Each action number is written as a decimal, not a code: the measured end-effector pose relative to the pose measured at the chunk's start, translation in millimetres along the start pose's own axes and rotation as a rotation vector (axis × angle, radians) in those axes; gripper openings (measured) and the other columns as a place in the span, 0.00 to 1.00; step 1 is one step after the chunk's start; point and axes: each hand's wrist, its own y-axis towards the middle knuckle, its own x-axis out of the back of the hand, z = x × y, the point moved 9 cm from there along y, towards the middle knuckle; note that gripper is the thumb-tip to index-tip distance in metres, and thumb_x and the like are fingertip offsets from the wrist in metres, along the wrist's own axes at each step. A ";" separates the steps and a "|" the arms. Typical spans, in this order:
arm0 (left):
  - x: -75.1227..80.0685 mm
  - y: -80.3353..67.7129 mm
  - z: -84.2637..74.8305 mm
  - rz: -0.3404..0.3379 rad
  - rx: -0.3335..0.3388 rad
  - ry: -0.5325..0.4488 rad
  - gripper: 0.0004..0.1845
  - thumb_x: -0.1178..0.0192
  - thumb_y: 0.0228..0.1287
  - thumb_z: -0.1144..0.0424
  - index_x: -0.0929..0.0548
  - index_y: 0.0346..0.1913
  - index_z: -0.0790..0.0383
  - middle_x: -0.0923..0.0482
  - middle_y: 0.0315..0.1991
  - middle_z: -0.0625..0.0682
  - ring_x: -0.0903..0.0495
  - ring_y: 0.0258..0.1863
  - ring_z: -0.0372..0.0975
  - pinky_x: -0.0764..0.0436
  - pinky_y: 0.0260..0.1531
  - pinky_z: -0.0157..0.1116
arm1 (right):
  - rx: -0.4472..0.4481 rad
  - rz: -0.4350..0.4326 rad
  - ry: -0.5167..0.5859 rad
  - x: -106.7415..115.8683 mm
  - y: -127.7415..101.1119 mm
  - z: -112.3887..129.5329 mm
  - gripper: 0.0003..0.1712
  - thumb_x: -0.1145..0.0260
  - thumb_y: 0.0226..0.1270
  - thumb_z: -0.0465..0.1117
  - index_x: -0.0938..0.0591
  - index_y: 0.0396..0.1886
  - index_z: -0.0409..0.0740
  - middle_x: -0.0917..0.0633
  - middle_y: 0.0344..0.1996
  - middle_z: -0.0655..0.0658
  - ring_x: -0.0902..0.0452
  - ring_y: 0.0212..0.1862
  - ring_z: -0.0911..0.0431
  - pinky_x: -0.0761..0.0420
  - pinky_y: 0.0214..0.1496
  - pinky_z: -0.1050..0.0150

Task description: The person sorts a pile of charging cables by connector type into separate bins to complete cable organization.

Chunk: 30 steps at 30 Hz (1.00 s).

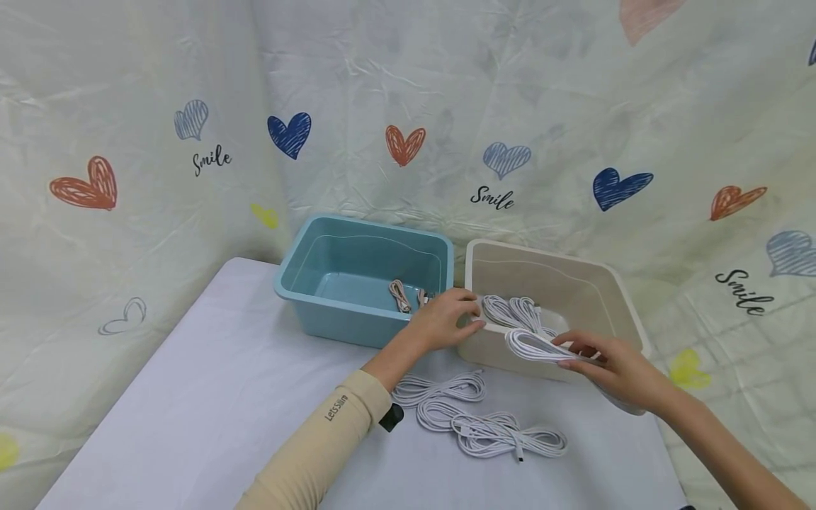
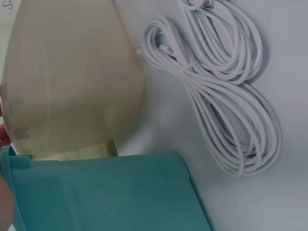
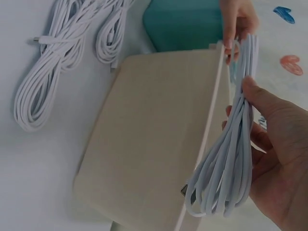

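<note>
Closest in, two white coils (image 1: 500, 428) lie on the desk (image 1: 210, 397), pinched at their middles into figure-eights. Just beyond, here's the bundle in play, a white cable (image 3: 221, 168) at the near rim of the beige bin (image 1: 503, 358)! The right hand (image 1: 615, 368) grips it, thumb across the narrow waist, fingers on the other side, loops fanning out at one end. Looks light and floppy, I'd say, its smooth jacket a touch slippery, the plug the one stiff bit; that gathered waist should be the place to hold. The right forearm slants in from the lower right, wrist low. Over to the left hand (image 1: 446, 319), arm stretched out, fingers bent at the beige bin's corner; pinching or merely touching, can't tell. Hands apart! Farther in, white coils (image 1: 516, 310) fill that bin's near corner, thin cables (image 1: 400, 296) the teal bin (image 1: 344, 322).
</note>
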 end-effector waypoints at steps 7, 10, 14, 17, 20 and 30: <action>-0.7 1.2 -0.1 0.002 -0.003 0.002 0.12 0.36 0.78 0.53 0.10 0.50 0.56 0.17 0.62 0.53 0.21 0.65 0.44 0.23 0.68 0.36 | -0.075 -0.021 0.006 13.4 11.9 -9.2 0.20 0.24 0.65 0.30 0.16 0.56 0.42 0.12 0.37 0.50 0.21 0.36 0.69 0.17 0.34 0.70; -1.2 1.3 0.5 0.006 0.002 0.009 0.12 0.36 0.78 0.52 0.10 0.51 0.56 0.17 0.62 0.53 0.21 0.65 0.43 0.23 0.68 0.36 | -0.094 -0.026 -0.009 16.8 20.0 -14.1 0.20 0.25 0.66 0.32 0.16 0.57 0.41 0.11 0.37 0.48 0.21 0.36 0.69 0.17 0.34 0.71; -1.6 1.4 0.6 0.014 0.005 0.013 0.13 0.37 0.78 0.52 0.10 0.51 0.56 0.18 0.63 0.53 0.21 0.65 0.43 0.23 0.68 0.36 | -0.119 -0.031 -0.037 21.0 31.8 -21.3 0.20 0.25 0.68 0.32 0.16 0.58 0.40 0.11 0.38 0.45 0.18 0.36 0.64 0.17 0.35 0.70; -0.2 1.1 -0.3 0.014 0.019 0.000 0.13 0.36 0.78 0.52 0.10 0.51 0.57 0.18 0.64 0.54 0.21 0.66 0.45 0.23 0.69 0.38 | -0.150 -0.040 -0.057 25.0 40.0 -25.9 0.19 0.26 0.69 0.33 0.16 0.58 0.39 0.10 0.38 0.41 0.14 0.37 0.55 0.17 0.35 0.69; 1.1 1.0 -1.2 0.010 0.033 -0.012 0.13 0.36 0.78 0.53 0.10 0.51 0.57 0.18 0.65 0.55 0.22 0.67 0.46 0.23 0.69 0.40 | -0.198 -0.033 -0.054 27.1 47.4 -30.8 0.18 0.28 0.72 0.34 0.17 0.59 0.37 0.10 0.40 0.36 0.13 0.37 0.46 0.17 0.35 0.69; 2.9 0.5 -2.8 -0.006 0.020 -0.023 0.12 0.35 0.77 0.54 0.10 0.49 0.58 0.18 0.65 0.57 0.21 0.67 0.47 0.23 0.69 0.41 | -0.321 -0.011 -0.050 26.5 70.6 -50.2 0.20 0.32 0.78 0.39 0.19 0.62 0.34 0.12 0.46 0.28 0.13 0.40 0.41 0.16 0.39 0.64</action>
